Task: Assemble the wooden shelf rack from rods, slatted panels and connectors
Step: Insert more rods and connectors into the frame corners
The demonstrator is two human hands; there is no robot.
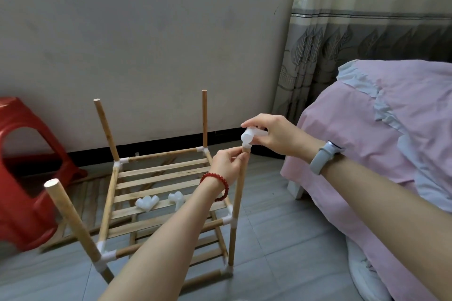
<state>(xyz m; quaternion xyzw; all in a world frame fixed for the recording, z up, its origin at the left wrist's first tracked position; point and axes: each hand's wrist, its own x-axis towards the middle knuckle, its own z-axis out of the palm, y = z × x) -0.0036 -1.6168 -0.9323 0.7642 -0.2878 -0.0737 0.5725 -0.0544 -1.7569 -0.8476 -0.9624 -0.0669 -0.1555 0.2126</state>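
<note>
Two hands at one rod (238, 199): left grip (227, 165) pinching its top end, right grip (271, 135) clamped on a white connector (248, 138) set atop it. Below the left grip, two spare connectors (147, 202) lying on the slatted panel (156, 178) (rack (107, 203) standing on the floor).

Grey tiled floor (281, 239), wooden rack (171, 203) standing on it, red stool (22, 178), spare slatted panel (80, 193)

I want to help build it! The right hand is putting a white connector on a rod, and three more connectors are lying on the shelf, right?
Not three: the head view shows two connectors on the shelf. The right hand is indeed putting a connector on a rod.
</note>
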